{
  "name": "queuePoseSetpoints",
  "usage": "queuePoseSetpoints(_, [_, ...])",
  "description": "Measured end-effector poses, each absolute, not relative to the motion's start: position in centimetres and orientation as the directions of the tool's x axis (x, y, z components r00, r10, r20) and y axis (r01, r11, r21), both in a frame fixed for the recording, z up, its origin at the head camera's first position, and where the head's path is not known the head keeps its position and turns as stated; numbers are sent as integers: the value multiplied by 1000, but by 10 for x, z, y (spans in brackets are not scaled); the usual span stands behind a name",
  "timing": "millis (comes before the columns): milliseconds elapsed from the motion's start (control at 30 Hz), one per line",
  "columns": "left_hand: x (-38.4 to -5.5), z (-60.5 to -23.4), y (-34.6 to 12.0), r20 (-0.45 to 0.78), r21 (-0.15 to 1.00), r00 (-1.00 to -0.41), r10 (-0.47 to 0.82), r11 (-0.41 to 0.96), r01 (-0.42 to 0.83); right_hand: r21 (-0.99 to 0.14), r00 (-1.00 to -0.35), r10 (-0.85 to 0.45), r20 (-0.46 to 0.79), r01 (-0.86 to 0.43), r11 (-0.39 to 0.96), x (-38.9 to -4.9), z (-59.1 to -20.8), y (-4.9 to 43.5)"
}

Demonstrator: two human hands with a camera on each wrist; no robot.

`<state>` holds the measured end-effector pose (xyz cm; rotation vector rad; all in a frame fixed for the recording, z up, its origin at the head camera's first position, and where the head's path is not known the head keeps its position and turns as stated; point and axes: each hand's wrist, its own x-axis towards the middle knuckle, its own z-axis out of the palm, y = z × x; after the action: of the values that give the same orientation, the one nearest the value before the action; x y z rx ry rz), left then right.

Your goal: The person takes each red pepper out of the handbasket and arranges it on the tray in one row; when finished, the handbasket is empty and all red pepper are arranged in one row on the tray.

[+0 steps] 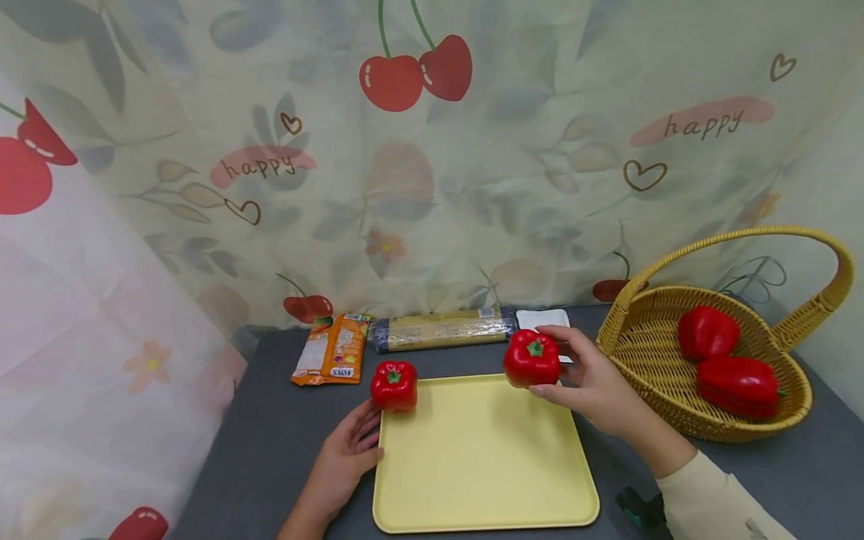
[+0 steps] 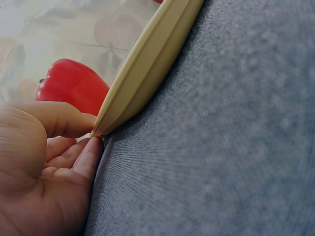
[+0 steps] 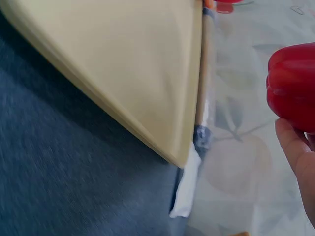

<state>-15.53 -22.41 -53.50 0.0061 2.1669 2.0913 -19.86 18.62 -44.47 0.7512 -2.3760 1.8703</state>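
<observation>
A yellow tray (image 1: 482, 457) lies on the grey table, and my left hand (image 1: 344, 457) pinches its left edge between thumb and fingers. The left wrist view shows thumb and fingertip meeting at the tray's rim (image 2: 125, 81). On the tray's far left corner sits a red bell pepper (image 1: 394, 386), stem up. My right hand (image 1: 594, 382) grips a second red bell pepper (image 1: 529, 360) over the far right corner, its green stem facing up. In the right wrist view this held pepper (image 3: 295, 86) shows at the right edge, above the fingers.
On the right stands a wicker basket (image 1: 648, 382) with a tall handle, two red peppers (image 1: 736, 386) inside. Along the back lie an orange snack packet (image 1: 344, 349), a long clear-wrapped pack (image 1: 442, 330) and a white packet (image 1: 543, 319). A dark object (image 1: 641, 506) lies by the right sleeve.
</observation>
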Motion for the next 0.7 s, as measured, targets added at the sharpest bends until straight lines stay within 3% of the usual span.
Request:
queuePoseSetpoints(367, [-155,-535,-223,-99,994,-991,85,43,-96,-914,-869,-413,272,-368,173,-211,-470,163])
queuePoseSetpoints(700, [-155,-532,-222,-111,993,-990,82,55,-107,-923,-853,-480,205,-332,195,-214,-466,137])
